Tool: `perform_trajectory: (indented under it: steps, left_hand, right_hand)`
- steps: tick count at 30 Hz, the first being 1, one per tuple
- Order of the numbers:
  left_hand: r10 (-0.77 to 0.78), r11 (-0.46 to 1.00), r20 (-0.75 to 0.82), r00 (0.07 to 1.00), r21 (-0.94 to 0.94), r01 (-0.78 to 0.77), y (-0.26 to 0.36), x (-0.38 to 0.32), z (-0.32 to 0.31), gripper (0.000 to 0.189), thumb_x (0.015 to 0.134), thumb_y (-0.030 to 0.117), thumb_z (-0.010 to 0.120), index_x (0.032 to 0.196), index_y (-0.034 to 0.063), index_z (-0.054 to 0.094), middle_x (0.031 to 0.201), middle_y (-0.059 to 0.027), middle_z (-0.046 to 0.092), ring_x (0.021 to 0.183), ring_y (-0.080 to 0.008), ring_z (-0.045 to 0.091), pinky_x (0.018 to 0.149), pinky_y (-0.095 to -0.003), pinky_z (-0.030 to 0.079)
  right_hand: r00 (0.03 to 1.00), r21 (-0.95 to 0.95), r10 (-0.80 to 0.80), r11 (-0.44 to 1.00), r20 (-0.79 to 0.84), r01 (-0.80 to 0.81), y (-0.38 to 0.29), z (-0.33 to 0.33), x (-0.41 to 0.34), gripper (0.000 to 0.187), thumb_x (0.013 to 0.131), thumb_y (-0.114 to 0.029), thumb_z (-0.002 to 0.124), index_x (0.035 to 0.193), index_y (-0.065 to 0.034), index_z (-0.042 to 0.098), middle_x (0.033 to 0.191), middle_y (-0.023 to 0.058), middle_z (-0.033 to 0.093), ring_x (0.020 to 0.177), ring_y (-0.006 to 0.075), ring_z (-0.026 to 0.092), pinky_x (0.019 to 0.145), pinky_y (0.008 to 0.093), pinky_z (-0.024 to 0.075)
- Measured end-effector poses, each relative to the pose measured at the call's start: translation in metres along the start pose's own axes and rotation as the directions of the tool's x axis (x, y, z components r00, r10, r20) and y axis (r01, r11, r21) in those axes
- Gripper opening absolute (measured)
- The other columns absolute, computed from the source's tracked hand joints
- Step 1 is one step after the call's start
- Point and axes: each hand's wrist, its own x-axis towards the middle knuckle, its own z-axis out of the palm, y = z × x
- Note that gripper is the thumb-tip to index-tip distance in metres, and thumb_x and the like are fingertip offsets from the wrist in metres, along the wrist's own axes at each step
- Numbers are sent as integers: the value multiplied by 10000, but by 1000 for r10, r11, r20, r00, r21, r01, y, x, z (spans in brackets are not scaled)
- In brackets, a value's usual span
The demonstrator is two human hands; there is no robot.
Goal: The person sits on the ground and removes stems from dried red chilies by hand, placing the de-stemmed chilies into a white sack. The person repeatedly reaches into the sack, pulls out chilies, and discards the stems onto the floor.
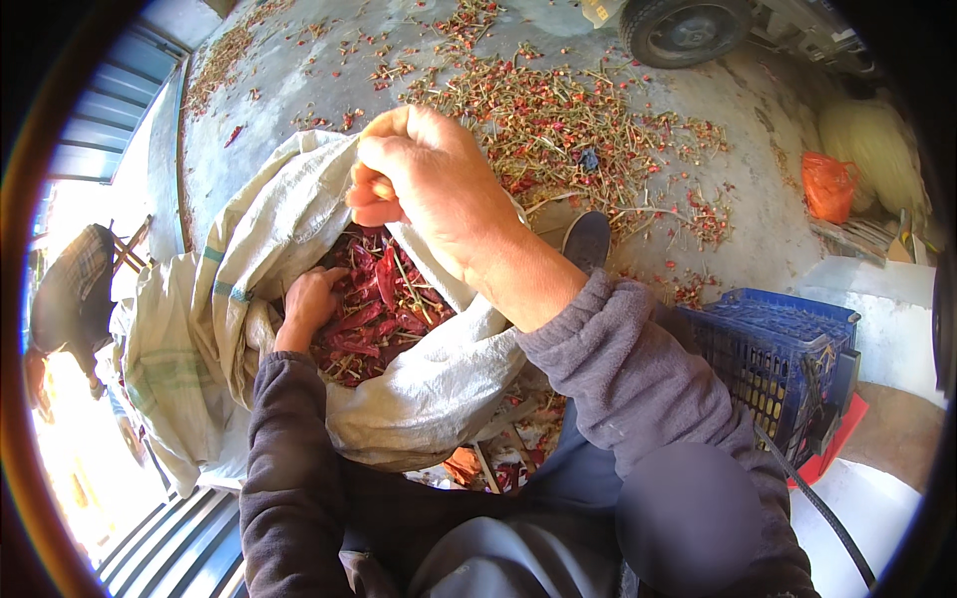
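A white woven sack [426, 389] with its rim rolled down stands before me, holding dried red chili peppers [385, 280] with some stems among them. My left hand [310, 303] reaches inside the sack at its left side and touches the peppers; its fingertips are partly hidden, so its grip cannot be told. Above the sack's far rim is my right hand [419, 161], its fingers curled. Whether something small is between those fingertips cannot be seen.
Cut stems and pepper bits [568, 119] lie heaped on the concrete floor beyond the sack. A blue plastic crate [748, 351] stands at right, near a black cable [822, 508]. A vehicle wheel [684, 30] is at the top; an orange bag [828, 187] lies far right.
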Motion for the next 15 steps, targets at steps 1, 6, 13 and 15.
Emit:
perform_trajectory:
  steps: [1, 6, 13, 15]
  left_hand:
    - [1, 998, -38, 999, -63, -4, -5, -2, 5, 347, 814, 122, 680, 1148, 197, 733, 993, -143, 710, 962, -351, 681, 826, -451, 540]
    - [-111, 967, -155, 982, -245, 71, 1, -7, -24, 253, 820, 219, 750, 1018, 65, 717, 882, -163, 713, 896, -367, 678, 800, -438, 530]
    - [-249, 307, 110, 962, -933, 186, 64, -60, -129, 171, 923, 203, 686, 943, 34, 678, 744, 7, 613, 632, -55, 535, 590, -215, 422]
    - [-180, 118, 134, 975, -981, 157, 70, -70, -136, 136, 924, 179, 698, 963, 52, 670, 769, 32, 621, 632, -46, 527, 589, -196, 423]
  right_hand:
    - [1000, -24, 17, 1000, 12, -16, -1, -2, 0, 158, 957, -144, 560, 954, 14, 563, 793, 101, 643, 645, 150, 656, 556, 289, 572]
    - [988, -431, -137, 889, 73, 155, 12, -13, 2, 212, 942, -181, 578, 890, 13, 646, 730, 152, 672, 624, 242, 660, 573, 379, 531]
    - [907, -852, -123, 312, 402, 420, 39, 3, -15, 212, 858, -217, 686, 831, -10, 646, 771, 228, 675, 771, 413, 679, 706, 510, 538]
    - [897, -860, 2, 287, 442, 423, 55, 5, -17, 240, 869, -239, 692, 867, -2, 654, 805, 221, 688, 818, 413, 684, 737, 508, 545]
